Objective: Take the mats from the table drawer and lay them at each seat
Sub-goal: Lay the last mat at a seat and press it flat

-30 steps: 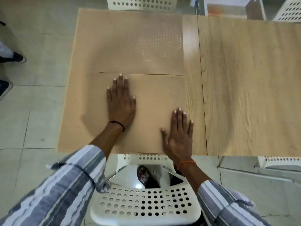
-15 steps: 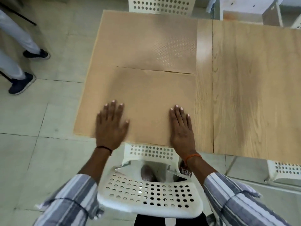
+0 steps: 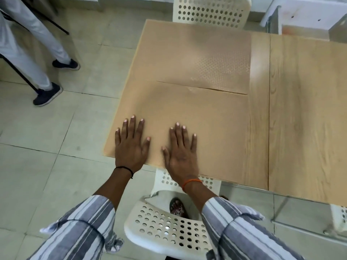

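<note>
While both palms press flat — left hand (image 3: 130, 147), right hand (image 3: 181, 150) — two mats (image 3: 206, 124) lie.

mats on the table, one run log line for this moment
near mat: flat | left hand, right hand: pressing it | far mat: laid

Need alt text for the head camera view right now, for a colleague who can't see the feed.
Both hands, left hand and right hand, press flat with straight fingers on the near mat at the wooden table edge. A second mat lies just beyond it, facing a white perforated chair; another white chair sits below the hands.
</note>
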